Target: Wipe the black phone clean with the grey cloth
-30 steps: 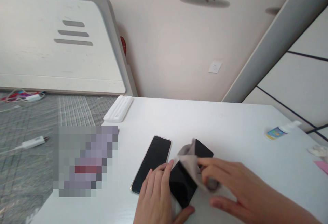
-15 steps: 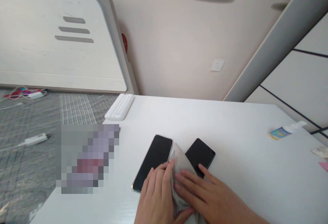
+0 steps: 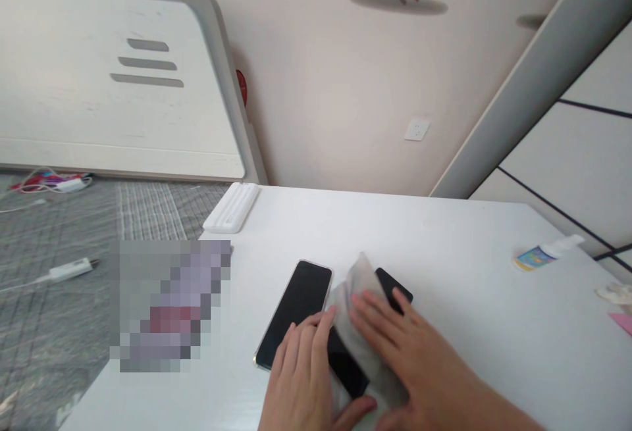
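Observation:
Two black phones lie side by side on the white table (image 3: 444, 240). My left hand (image 3: 301, 378) rests between them, fingers on the left phone (image 3: 295, 309) and thumb along the near end of the right phone (image 3: 348, 365). My right hand (image 3: 409, 352) lies flat, fingers stretched out, pressing a grey cloth (image 3: 358, 316) onto the right phone's screen. The cloth covers most of that phone; only its far corner and a strip near my left hand show.
A white ribbed case (image 3: 231, 207) lies at the table's far left corner. A small bottle (image 3: 543, 253) lies near the right edge, with crumpled wrapping (image 3: 615, 294) beyond it. A bed with cables and a charger (image 3: 64, 270) is to the left.
My right hand has slid the cloth away from me along the right phone's screen, now covering its far half and baring a dark strip near my left hand, which stayed in place.

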Motion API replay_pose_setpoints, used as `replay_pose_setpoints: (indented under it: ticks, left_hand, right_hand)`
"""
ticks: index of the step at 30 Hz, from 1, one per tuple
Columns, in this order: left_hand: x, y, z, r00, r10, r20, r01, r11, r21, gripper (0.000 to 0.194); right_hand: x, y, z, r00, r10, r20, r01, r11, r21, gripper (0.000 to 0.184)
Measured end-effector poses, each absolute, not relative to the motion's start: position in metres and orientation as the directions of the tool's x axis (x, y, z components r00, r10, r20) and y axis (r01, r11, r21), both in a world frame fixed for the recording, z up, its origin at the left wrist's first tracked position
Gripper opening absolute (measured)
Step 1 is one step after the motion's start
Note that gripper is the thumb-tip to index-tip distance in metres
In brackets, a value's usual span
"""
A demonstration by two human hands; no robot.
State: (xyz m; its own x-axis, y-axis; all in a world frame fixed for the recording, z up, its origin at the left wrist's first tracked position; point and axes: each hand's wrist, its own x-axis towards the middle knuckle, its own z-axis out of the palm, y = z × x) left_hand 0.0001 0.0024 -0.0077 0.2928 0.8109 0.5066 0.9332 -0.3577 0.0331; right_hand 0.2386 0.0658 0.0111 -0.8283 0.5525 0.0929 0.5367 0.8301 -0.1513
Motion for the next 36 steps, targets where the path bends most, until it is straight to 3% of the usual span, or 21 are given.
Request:
replay_pose_setpoints:
  ticks: [3, 7, 12, 16, 17, 21, 26, 30, 32, 34, 36]
  left_hand:
    - [-0.001, 0.001, -0.008, 0.295, 0.812, 0.503, 0.935, -0.353, 0.021, 0.114]
    - [-0.001, 0.000, -0.010, 0.271, 0.836, 0.477, 0.935, -0.347, 0.076, 0.118]
    - [-0.001, -0.001, -0.013, 0.279, 0.833, 0.477, 0.931, -0.357, 0.080, 0.105]
    - [0.000, -0.003, -0.013, 0.262, 0.851, 0.456, 0.935, -0.341, 0.099, 0.109]
    - [0.000, -0.003, -0.013, 0.262, 0.852, 0.454, 0.935, -0.340, 0.099, 0.109]
    - [-0.003, -0.002, -0.013, 0.273, 0.831, 0.485, 0.936, -0.346, 0.065, 0.106]
    - [-0.006, -0.001, -0.012, 0.279, 0.843, 0.460, 0.933, -0.351, 0.077, 0.111]
    - [-0.006, -0.002, -0.015, 0.279, 0.847, 0.453, 0.926, -0.363, 0.109, 0.103]
    - [-0.006, -0.003, -0.016, 0.270, 0.853, 0.447, 0.928, -0.354, 0.115, 0.106]
    - [-0.005, -0.003, -0.016, 0.267, 0.850, 0.455, 0.930, -0.351, 0.110, 0.114]
    - [-0.005, -0.002, -0.015, 0.277, 0.844, 0.460, 0.928, -0.358, 0.098, 0.117]
  right_hand:
    - [0.237, 0.065, 0.011, -0.900, 0.432, 0.063, 0.415, 0.891, -0.183, 0.079]
    - [0.239, 0.069, 0.013, -0.768, 0.636, 0.074, 0.620, 0.767, -0.166, 0.112]
    - [0.237, 0.062, 0.012, -0.902, 0.424, 0.079, 0.411, 0.900, -0.142, 0.080]
    - [0.247, 0.067, 0.014, -0.756, 0.647, 0.095, 0.636, 0.761, -0.125, 0.110]
    - [0.248, 0.066, 0.013, -0.751, 0.650, 0.111, 0.641, 0.760, -0.109, 0.112]
    - [0.249, 0.059, 0.010, -0.886, 0.451, 0.103, 0.444, 0.892, -0.084, 0.087]
    - [0.248, 0.059, 0.009, -0.754, 0.644, 0.128, 0.635, 0.765, -0.109, 0.111]
    - [0.244, 0.056, 0.007, -0.891, 0.433, 0.137, 0.419, 0.900, -0.118, 0.077]
    - [0.245, 0.060, 0.008, -0.848, 0.519, 0.106, 0.502, 0.851, -0.153, 0.085]
    - [0.245, 0.063, 0.010, -0.765, 0.636, 0.104, 0.620, 0.770, -0.151, 0.107]
    - [0.241, 0.062, 0.010, -0.783, 0.609, 0.130, 0.596, 0.793, -0.127, 0.100]
